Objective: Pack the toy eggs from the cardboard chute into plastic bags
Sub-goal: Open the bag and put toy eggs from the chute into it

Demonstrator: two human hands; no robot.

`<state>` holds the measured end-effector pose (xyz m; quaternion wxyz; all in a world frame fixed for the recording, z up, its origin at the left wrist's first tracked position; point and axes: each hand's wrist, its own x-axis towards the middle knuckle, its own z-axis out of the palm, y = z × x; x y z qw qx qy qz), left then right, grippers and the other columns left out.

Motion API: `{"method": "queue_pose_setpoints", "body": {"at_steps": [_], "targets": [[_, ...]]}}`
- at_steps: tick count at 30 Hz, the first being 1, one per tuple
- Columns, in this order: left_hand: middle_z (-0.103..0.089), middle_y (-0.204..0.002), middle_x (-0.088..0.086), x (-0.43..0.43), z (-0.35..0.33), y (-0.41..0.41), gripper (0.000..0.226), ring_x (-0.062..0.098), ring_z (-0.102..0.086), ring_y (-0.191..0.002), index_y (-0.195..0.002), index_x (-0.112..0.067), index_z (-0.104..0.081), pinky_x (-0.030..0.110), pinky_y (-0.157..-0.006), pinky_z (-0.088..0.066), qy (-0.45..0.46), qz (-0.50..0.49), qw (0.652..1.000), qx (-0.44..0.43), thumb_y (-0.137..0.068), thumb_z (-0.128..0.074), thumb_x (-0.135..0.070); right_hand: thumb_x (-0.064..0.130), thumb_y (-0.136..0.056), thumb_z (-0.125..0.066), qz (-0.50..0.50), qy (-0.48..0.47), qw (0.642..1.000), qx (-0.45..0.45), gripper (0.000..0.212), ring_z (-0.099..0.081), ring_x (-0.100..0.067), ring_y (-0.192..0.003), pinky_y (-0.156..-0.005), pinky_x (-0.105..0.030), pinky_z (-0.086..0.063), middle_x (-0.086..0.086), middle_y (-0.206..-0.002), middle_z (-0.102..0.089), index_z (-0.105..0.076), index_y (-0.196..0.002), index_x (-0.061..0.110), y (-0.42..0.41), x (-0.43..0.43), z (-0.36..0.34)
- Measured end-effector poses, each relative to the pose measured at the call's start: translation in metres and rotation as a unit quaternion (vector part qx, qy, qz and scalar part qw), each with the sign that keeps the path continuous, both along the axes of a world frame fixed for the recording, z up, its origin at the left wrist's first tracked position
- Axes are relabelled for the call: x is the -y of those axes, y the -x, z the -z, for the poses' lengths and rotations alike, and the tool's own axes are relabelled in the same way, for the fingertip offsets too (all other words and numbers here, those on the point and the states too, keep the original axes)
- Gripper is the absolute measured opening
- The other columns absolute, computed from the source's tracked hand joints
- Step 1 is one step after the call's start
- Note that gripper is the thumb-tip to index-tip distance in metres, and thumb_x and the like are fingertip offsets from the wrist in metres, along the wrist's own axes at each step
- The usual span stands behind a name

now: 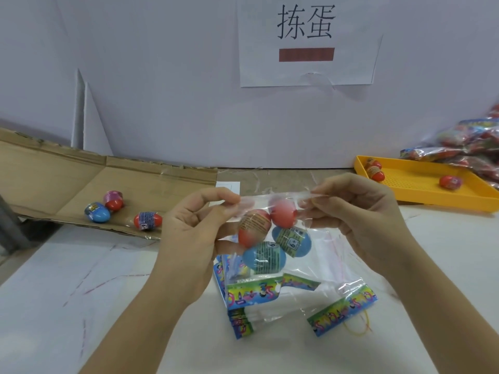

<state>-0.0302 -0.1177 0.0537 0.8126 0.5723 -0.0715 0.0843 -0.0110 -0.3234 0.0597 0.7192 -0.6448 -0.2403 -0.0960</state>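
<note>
White wall panels [162, 76] close off the back, with a paper sign [306, 41] taped up bearing two large characters and a red bar. Below them lies a pale, marble-patterned desk [81, 279]. Above its middle a clear plastic bag [321, 233] hangs by its top edge: the left hand [189, 233] pinches the left end of the mouth between thumb and curled fingers, and the right hand [359, 211] pinches the right end the same way. Inside are four toy eggs, two red eggs [253, 228] above two blue eggs [264, 256], all crowded together. Under the bag sits a stack of empty bags [251, 306] with bright printed strips, and a yellow rubber band [356, 330] lies beside it. On the left, the flattened cardboard chute [67, 174] holds three loose eggs [148, 220] near its lower edge. At far right a yellow tray [421, 184] against the wall holds three more eggs, with a pile of filled bags [472, 147] behind it. Bare desk top shows at near left, between chute and forearm, and to the right below the tray
</note>
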Motion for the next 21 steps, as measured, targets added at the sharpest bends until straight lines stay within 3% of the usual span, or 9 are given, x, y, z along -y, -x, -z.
{"method": "queue_pose_setpoints", "body": {"at_steps": [3,6,12,18,21], "targets": [[-0.075,-0.073,0.003,-0.0023,-0.0005,-0.0005,0.018,0.013,-0.069,-0.054,-0.061,-0.025,-0.071,0.021,-0.038,-0.049,-0.009,0.017,1.000,0.015,-0.068,-0.061,-0.013,0.006,-0.074,-0.072,-0.001,0.010,1.000,0.009,0.022,-0.073,-0.019,-0.072,-0.060,-0.025,-0.057,0.001,-0.075,-0.073,-0.075,-0.073,0.028,-0.0001,0.0005,-0.0019],[-0.076,-0.080,0.005,-0.0048,-0.0017,-0.0007,0.020,0.014,-0.072,-0.065,-0.061,-0.026,-0.071,0.021,-0.039,-0.050,-0.015,0.032,0.999,0.029,-0.068,-0.058,-0.012,0.014,-0.069,-0.061,-0.008,0.008,1.000,0.019,0.020,-0.072,-0.015,-0.073,-0.057,-0.026,-0.057,0.008,-0.074,-0.071,-0.074,-0.071,0.029,0.0014,-0.0001,-0.0039],[-0.074,-0.075,-0.003,-0.0042,-0.0036,0.0027,0.025,0.010,-0.071,-0.069,-0.060,-0.027,-0.070,0.023,-0.040,-0.052,-0.027,0.049,0.997,0.060,-0.074,-0.063,-0.007,-0.003,-0.076,-0.048,0.006,0.012,0.999,0.033,0.041,-0.072,-0.015,-0.073,-0.053,-0.025,-0.056,0.008,-0.072,-0.069,-0.074,-0.069,0.028,0.0031,0.0000,-0.0056],[-0.071,-0.071,-0.007,-0.0040,-0.0020,0.0021,0.029,0.008,-0.071,-0.074,-0.056,-0.026,-0.067,0.023,-0.039,-0.052,-0.019,0.071,0.995,0.071,-0.074,-0.051,-0.010,0.006,-0.068,-0.060,-0.003,0.010,0.999,0.051,0.027,-0.070,-0.012,-0.073,-0.052,-0.024,-0.056,0.009,-0.072,-0.069,-0.073,-0.068,0.029,0.0056,-0.0005,-0.0074],[-0.067,-0.069,-0.009,-0.0056,0.0012,0.0012,0.034,0.006,-0.070,-0.079,-0.054,-0.026,-0.065,0.024,-0.040,-0.053,-0.035,0.075,0.994,0.073,-0.078,-0.059,-0.003,0.010,-0.065,-0.061,-0.013,0.007,0.999,0.037,0.022,-0.069,-0.012,-0.070,-0.047,-0.024,-0.054,0.008,-0.072,-0.068,-0.073,-0.067,0.028,0.0048,-0.0011,-0.0068]]}}
